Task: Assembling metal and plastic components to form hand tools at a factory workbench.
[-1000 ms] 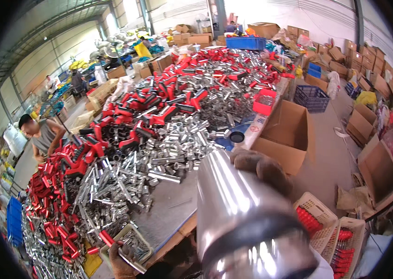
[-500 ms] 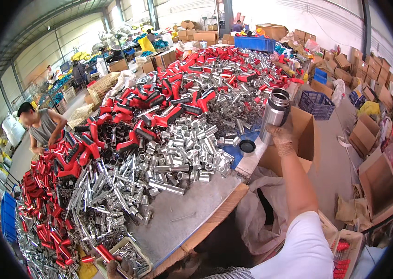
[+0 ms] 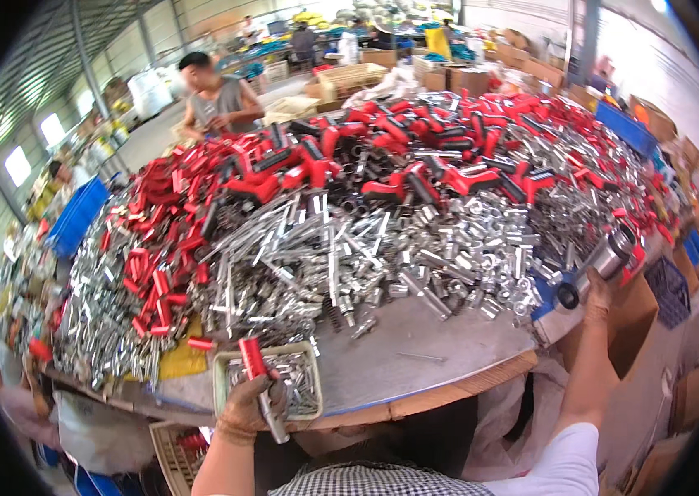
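Observation:
My left hand (image 3: 246,405), in a dirty glove, is closed around a tubular part (image 3: 253,359) with a red sleeve above and a bare silver shaft below. It is over the near side of a pale plastic tray (image 3: 313,405) of small metal pieces. At the table's right corner, my right hand (image 3: 599,296) grips a steel thermos bottle (image 3: 611,252) around its lower body. The bottle's mouth is uncovered. A round black lid (image 3: 567,295) lies beside it. Beyond my hands are heaps of silver metal sleeves (image 3: 469,248) and thin rods (image 3: 283,240).
Red-and-black pistol-shaped handles (image 3: 473,178) are piled across the table's far part, with red tubes (image 3: 159,298) at left. A person (image 3: 221,103) works across the table. An open carton (image 3: 634,318) stands at the right corner. The wooden table edge (image 3: 448,388) runs before me.
My view has turned left. My left hand, with the red-sleeved part, has come up from the lower edge into plain view. My right hand still grips the bottle at the corner.

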`<state>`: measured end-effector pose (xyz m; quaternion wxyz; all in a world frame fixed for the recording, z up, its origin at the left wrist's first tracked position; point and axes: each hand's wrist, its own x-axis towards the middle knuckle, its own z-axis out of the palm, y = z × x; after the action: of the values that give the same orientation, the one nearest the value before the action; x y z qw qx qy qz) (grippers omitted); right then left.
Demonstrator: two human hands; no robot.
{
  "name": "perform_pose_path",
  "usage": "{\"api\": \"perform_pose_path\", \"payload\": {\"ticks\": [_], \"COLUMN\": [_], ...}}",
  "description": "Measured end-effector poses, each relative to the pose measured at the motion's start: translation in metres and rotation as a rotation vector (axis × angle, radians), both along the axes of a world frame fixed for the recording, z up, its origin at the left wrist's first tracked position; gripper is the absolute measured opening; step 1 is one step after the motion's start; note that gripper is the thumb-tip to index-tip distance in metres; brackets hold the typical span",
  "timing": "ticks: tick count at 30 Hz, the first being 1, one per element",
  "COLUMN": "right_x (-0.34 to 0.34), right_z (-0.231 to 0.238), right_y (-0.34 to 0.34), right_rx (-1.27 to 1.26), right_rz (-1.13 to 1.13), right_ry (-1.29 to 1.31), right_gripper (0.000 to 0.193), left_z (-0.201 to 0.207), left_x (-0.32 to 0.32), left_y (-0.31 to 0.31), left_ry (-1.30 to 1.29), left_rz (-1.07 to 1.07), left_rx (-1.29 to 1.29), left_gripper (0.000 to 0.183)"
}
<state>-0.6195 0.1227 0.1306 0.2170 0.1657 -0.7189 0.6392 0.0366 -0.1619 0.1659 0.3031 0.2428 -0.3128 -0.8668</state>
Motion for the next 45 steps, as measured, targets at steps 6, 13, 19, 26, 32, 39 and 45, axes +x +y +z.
{"api": "perform_pose_path", "payload": {"ticks": [6,13,19,26,32,39,45], "right_x": [0.088,0.262,0.383,0.442,0.459,0.433,0.41], "right_z": [0.031,0.053,0.072,0.03,0.039,0.048,0.036], "right_y": [-0.013,-0.11,-0.24,-0.318,-0.316,-0.286,-0.277], "right_rx": [0.254,0.357,1.064,1.281,1.301,1.14,1.093], "right_rz": [-0.403,0.63,0.959,0.577,0.545,0.679,0.613], "right_ry": [0.06,0.252,0.318,0.384,0.236,0.06,0.24], "right_gripper": [0.074,0.043,0.053,0.026,0.02,0.028,0.028], "left_z": [0.024,0.029,0.021,0.025,0.02,0.009,0.002], "left_x": [0.012,0.038,0.06,0.106,0.137,0.147,0.146], "left_y": [0.02,0.058,0.084,0.096,0.092,0.092,0.088], "left_ry": [-0.036,-0.586,-0.477,-0.486,-0.491,-0.479,-0.455], "left_rz": [0.103,0.003,-0.094,-0.082,-0.205,-0.256,-0.224], "left_rx": [-0.05,-0.299,-0.296,-0.411,-0.456,-0.499,-0.555], "left_gripper": [0.021,0.022,0.02,0.026,0.033,0.031,0.028]}}
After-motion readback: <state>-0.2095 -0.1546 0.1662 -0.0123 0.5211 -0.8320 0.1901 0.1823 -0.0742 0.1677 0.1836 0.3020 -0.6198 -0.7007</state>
